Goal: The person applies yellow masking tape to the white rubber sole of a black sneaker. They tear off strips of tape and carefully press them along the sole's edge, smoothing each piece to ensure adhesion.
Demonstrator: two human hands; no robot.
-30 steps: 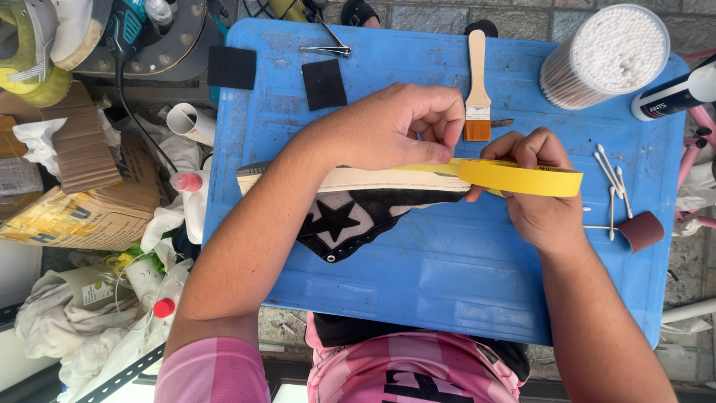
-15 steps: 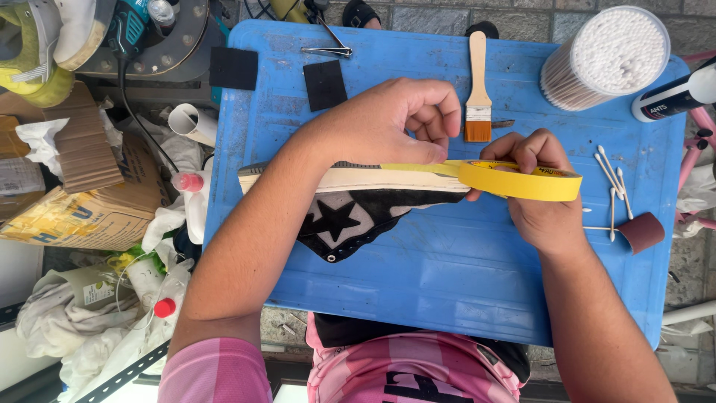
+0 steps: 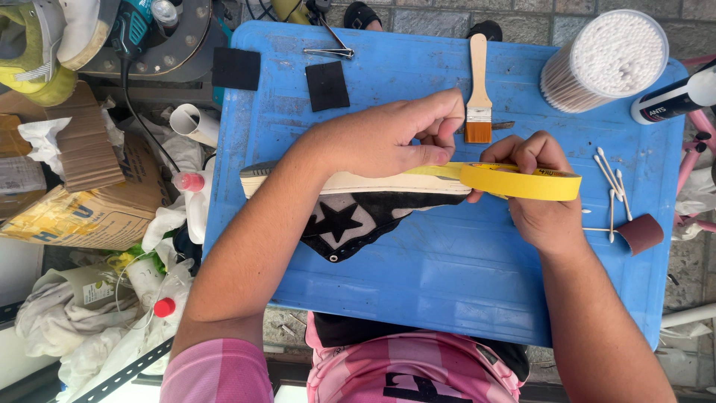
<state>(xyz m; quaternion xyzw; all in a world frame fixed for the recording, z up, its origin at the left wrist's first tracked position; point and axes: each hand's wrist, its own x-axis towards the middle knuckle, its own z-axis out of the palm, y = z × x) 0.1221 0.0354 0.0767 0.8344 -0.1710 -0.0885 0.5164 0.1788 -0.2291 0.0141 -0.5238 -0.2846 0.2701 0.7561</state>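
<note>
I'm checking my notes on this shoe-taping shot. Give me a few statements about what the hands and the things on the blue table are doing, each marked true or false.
1. The right hand holds a yellow tape roll. True.
2. The left hand presses tape onto the sole of a shoe. True.
3. The brush is held in the left hand. False: it lies on the blue table, beyond the hands.
4. The tub of cotton swabs stands at the table's far right corner. True.
5. The shoe is plain red. False: it is black with a black star on a white patch.
</note>
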